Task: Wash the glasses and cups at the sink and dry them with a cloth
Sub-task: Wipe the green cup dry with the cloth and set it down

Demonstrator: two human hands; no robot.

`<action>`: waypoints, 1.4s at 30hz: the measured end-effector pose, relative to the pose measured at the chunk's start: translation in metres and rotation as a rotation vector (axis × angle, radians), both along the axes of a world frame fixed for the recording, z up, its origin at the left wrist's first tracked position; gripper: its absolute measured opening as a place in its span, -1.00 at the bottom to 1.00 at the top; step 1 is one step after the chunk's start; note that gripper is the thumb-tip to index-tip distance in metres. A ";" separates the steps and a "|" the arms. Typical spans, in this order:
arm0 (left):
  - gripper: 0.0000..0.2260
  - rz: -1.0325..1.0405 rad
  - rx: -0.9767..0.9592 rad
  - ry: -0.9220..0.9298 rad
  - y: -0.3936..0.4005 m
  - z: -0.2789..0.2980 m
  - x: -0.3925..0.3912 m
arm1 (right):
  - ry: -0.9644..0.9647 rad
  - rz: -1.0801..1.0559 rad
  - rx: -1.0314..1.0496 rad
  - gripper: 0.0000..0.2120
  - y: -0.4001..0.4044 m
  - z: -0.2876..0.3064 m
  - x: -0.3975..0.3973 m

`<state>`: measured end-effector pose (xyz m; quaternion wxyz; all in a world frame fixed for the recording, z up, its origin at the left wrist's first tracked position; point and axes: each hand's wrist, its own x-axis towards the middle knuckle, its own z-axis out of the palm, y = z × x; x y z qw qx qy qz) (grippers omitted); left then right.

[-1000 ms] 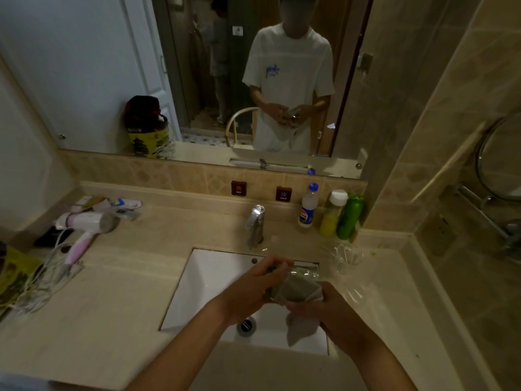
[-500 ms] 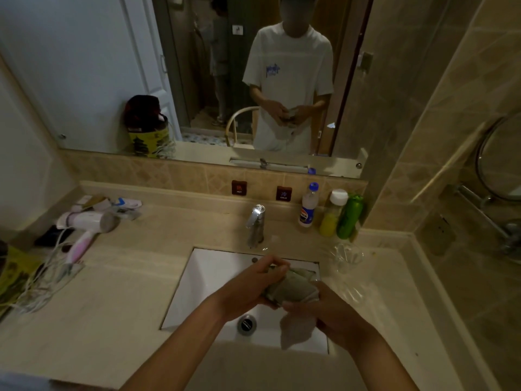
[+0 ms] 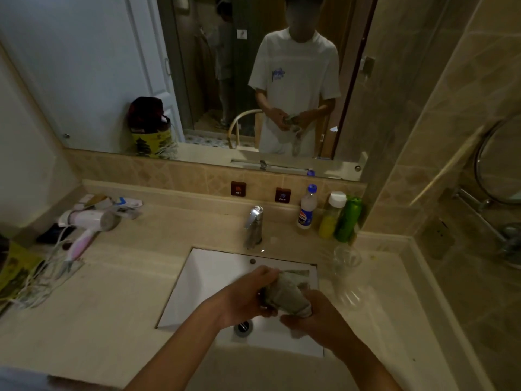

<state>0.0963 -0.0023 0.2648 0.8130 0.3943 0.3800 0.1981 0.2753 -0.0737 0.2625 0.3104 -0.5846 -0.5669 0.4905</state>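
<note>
Above the white sink (image 3: 208,280), both hands, left hand (image 3: 245,299) and right hand (image 3: 315,320), grip pressed around a crumpled grey cloth (image 3: 284,294), perhaps wrapping a glass.

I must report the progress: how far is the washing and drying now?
Looks done: two clear glasses stand on the beige counter right of the white sink. In hand: left hand and right hand wrap the grey cloth around something, probably a glass. No more unwashed ones visible.
</note>
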 end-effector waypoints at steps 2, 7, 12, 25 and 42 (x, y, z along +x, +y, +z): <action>-0.73 -0.001 0.134 0.017 -0.002 -0.005 -0.002 | 0.134 0.057 -0.037 -0.81 0.002 0.005 0.006; -0.73 -0.047 0.435 0.036 -0.004 -0.003 -0.008 | 0.454 0.144 -0.096 -0.77 0.009 0.008 0.014; -0.50 0.068 -0.051 -0.051 0.006 0.002 -0.007 | 0.005 0.069 0.139 -0.86 0.018 -0.001 -0.002; -0.71 -0.026 0.521 0.175 -0.006 -0.012 -0.010 | 0.302 0.099 -0.091 -0.74 0.010 0.003 0.011; -0.73 0.170 0.089 0.124 -0.017 -0.010 0.005 | -0.164 0.260 -0.145 -0.69 0.017 0.001 -0.001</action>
